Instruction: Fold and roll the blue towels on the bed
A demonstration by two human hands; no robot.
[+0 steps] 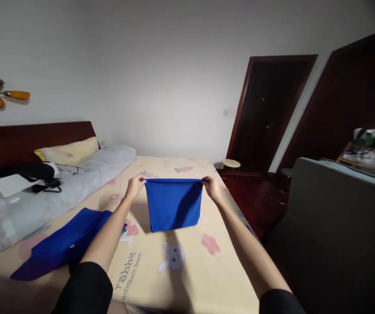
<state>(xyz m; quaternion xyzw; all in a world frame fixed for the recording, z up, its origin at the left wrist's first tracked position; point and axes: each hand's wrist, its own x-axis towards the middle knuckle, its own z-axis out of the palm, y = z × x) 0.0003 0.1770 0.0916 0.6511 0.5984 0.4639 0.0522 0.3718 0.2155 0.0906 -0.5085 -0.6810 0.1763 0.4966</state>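
A blue cloth (169,203) hangs stretched between my two hands above the bed, its top edge pulled straight and its lower edge hanging down. My left hand (135,187) pinches the upper left corner. At the upper right corner, my right hand (212,189) grips the cloth between thumb and fingers. The cloth looks folded double; whether it is a garment cannot be made out. Another crumpled blue fabric piece (67,235) lies on the bed to the left, partly behind my left forearm.
The bed (223,270) has a cream sheet with rabbit and flower prints. A grey quilt (108,163), yellow pillow (72,151), white laptop-like object (13,185) and black bag (25,170) are at left. A round stool (231,163) and grey sofa-like back (334,209) stand right.
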